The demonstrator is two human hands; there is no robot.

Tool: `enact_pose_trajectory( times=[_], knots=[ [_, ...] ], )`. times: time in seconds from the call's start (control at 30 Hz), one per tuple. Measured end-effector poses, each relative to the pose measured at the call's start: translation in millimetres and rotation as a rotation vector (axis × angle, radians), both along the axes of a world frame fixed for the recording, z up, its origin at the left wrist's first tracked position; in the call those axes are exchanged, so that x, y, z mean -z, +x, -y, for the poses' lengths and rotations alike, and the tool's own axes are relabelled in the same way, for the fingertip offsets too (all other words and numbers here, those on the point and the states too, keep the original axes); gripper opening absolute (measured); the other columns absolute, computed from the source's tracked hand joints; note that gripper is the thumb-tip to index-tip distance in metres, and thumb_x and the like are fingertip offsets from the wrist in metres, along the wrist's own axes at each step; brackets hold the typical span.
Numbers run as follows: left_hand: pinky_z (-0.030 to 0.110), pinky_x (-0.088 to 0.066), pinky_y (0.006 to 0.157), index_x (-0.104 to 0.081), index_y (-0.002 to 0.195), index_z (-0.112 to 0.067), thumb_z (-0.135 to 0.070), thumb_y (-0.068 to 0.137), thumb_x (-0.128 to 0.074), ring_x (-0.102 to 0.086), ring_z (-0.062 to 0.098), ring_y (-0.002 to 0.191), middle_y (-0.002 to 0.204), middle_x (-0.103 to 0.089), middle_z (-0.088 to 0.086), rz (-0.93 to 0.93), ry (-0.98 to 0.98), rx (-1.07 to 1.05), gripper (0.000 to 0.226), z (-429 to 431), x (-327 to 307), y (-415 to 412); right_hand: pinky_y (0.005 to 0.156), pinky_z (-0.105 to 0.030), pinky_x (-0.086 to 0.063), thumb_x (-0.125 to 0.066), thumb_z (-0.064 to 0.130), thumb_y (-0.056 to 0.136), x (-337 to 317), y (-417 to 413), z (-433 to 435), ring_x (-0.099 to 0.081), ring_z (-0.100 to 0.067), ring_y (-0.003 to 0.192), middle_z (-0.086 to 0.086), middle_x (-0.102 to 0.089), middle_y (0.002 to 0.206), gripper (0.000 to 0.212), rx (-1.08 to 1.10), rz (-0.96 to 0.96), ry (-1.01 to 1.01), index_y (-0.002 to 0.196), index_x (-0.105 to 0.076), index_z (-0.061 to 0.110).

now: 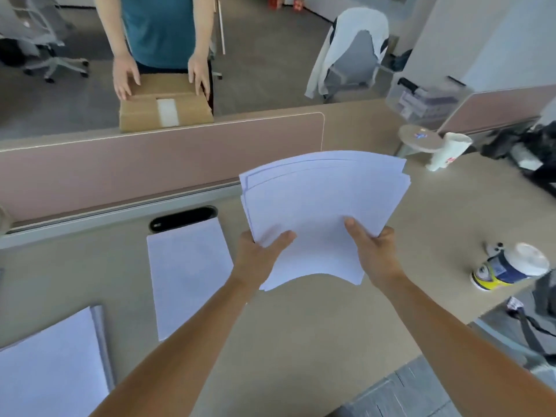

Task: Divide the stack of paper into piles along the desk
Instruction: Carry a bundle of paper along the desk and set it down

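A sheaf of paper (325,203) is held above the desk (301,341), gripped at its near edge by both hands. The left hand (260,257) is clamped on it, thumb laid on top and fingers hidden beneath. The right hand (377,255) is clamped likewise on the near right corner. The sheets are fanned slightly at the end away from the fingers.

One pile (188,275) is already laid flat on the desk, just left of the left hand's fingers. A thicker stack (51,365) lies further left and nearer the body, so more dividing is judged to remain. The held sheaf is taken to be the second pile, not yet set down. Bare desk is seen beneath and right of the fingers.
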State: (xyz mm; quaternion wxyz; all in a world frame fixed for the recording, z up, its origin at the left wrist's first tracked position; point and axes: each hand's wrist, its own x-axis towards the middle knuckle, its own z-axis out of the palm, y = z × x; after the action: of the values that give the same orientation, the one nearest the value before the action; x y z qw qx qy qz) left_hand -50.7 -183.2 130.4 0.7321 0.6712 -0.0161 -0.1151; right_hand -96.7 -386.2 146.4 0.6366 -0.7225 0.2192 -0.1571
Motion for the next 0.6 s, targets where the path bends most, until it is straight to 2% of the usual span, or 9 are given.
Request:
enact_pose_trajectory(
  times=[0.03,0.13,0.23,0.3,0.4,0.47,0.5,0.53,0.6],
  knots=[
    [0.014,-0.053,0.068,-0.072,0.067,-0.033,-0.014,0.081,-0.078,-0.063,-0.016,0.065,0.064,-0.067,-0.034,0.011,-0.017,0.0,0.024,15,-5,0,0.06,-0.019,-0.054,-0.071,0.025,0.09,0,-1,14,-0.069,0.0,0.067,0.015,-0.072,0.068,0.019,-0.001,0.024,0.002,0.071,-0.072,0.024],
    [0.021,-0.055,0.077,-0.063,0.063,-0.067,-0.004,0.084,-0.072,-0.064,-0.015,0.069,0.066,-0.066,-0.038,0.093,-0.045,-0.064,0.067,61,-15,-3,0.058,-0.013,-0.051,-0.072,0.016,0.088,6,0,56,-0.068,0.004,0.066,0.019,-0.072,0.066,0.015,-0.021,0.077,0.012,0.075,-0.071,0.023],
    [0.023,-0.056,0.08,-0.073,0.078,-0.051,0.001,0.078,-0.076,-0.068,-0.005,0.081,0.078,-0.071,-0.03,0.158,0.005,-0.111,0.052,94,-2,4,0.061,-0.016,-0.054,-0.076,0.007,0.083,15,5,100,-0.069,0.0,0.067,0.016,-0.072,0.067,0.017,-0.076,0.091,0.018,0.073,-0.072,0.019],
    [0.015,-0.054,0.074,-0.071,0.08,-0.036,0.005,0.076,-0.077,-0.067,-0.01,0.079,0.078,-0.071,-0.031,0.1,0.071,-0.073,0.041,104,12,8,0.061,-0.018,-0.053,-0.078,0.006,0.081,23,8,128,-0.068,-0.001,0.065,0.016,-0.072,0.067,0.021,-0.156,0.033,0.002,0.069,-0.073,0.022],
    [0.02,-0.052,0.072,-0.072,0.09,-0.023,-0.006,0.074,-0.082,-0.069,0.0,0.08,0.083,-0.075,-0.018,0.002,0.15,-0.05,0.025,130,30,5,0.06,-0.021,-0.052,-0.081,0.009,0.079,45,17,167,-0.068,-0.002,0.064,0.014,-0.074,0.068,0.021,-0.214,-0.09,0.046,0.066,-0.077,0.025],
    [0.024,-0.052,0.069,-0.076,0.082,-0.022,-0.028,0.067,-0.082,-0.069,0.009,0.075,0.081,-0.075,-0.008,-0.093,0.193,-0.085,0.018,157,36,1,0.064,-0.027,-0.05,-0.086,0.025,0.073,51,24,181,-0.067,-0.012,0.066,0.005,-0.073,0.073,0.012,-0.21,-0.171,0.128,0.071,-0.077,0.017],
    [0.028,-0.052,0.067,-0.076,0.077,-0.022,-0.034,0.066,-0.081,-0.068,0.013,0.071,0.078,-0.074,-0.005,-0.134,0.196,-0.13,0.018,170,37,-1,0.066,-0.031,-0.048,-0.087,0.032,0.071,54,28,186,-0.064,-0.015,0.069,-0.001,-0.07,0.076,0.021,-0.212,-0.179,0.153,0.076,-0.077,0.013],
    [0.032,-0.052,0.066,-0.075,0.074,-0.022,-0.036,0.067,-0.08,-0.066,0.015,0.069,0.074,-0.073,-0.004,-0.151,0.187,-0.183,0.016,182,36,-1,0.067,-0.034,-0.047,-0.086,0.033,0.071,53,32,190,-0.061,-0.017,0.071,-0.005,-0.067,0.078,0.026,-0.224,-0.177,0.174,0.079,-0.076,0.01],
    [0.032,-0.053,0.066,-0.076,0.073,-0.024,-0.034,0.071,-0.078,-0.067,0.015,0.068,0.073,-0.073,-0.007,-0.106,0.169,-0.269,0.01,196,28,1,0.066,-0.035,-0.049,-0.083,0.023,0.078,46,39,201,-0.062,-0.018,0.071,-0.008,-0.066,0.078,0.02,-0.243,-0.123,0.185,0.077,-0.074,0.006]
  ],
)
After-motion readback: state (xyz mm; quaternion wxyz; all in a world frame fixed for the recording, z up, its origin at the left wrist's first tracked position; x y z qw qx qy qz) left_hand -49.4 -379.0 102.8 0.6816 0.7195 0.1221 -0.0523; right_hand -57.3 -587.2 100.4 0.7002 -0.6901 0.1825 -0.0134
